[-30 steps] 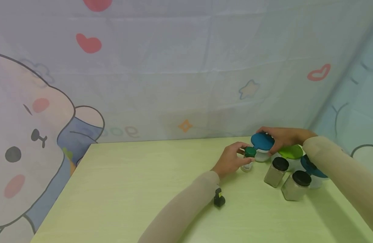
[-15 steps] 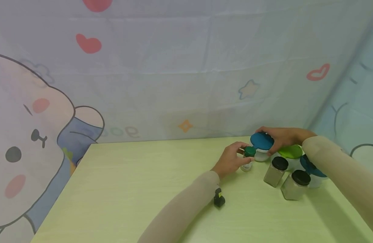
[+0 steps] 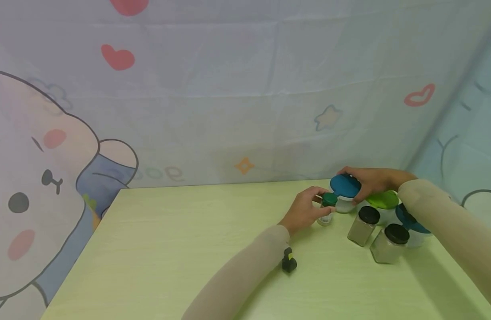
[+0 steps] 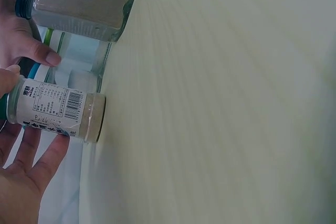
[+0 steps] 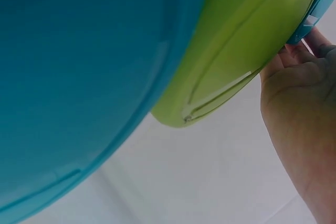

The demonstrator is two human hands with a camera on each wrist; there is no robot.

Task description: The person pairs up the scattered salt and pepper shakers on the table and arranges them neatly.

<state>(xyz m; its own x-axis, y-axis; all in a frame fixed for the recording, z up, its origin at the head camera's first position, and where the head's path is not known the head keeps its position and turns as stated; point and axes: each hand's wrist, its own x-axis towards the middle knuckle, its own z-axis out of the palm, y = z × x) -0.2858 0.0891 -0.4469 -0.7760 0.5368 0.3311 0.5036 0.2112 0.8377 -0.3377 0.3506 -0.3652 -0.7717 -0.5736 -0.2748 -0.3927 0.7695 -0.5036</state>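
My left hand (image 3: 303,212) grips a small spice bottle (image 4: 55,109) with a green cap, thumb on one side and fingers on the other. The bottle stands upright, its white barcoded label showing in the left wrist view. Right beside it is a white container with a round blue lid (image 3: 345,186). My right hand (image 3: 374,181) holds this container from its right side, thumb at the near rim and fingers at the back. In the right wrist view, the hand (image 5: 299,108) reaches past a green lid (image 5: 247,40) to the edge of the blue lid (image 5: 316,14).
A green-lidded container (image 3: 383,200) and another blue-lidded one (image 3: 415,226) stand under my right forearm. In front are two black-capped jars, one (image 3: 361,231) left of the other (image 3: 385,250). A small black object (image 3: 288,262) is by my left sleeve. A printed cloth backs the table (image 3: 149,249).
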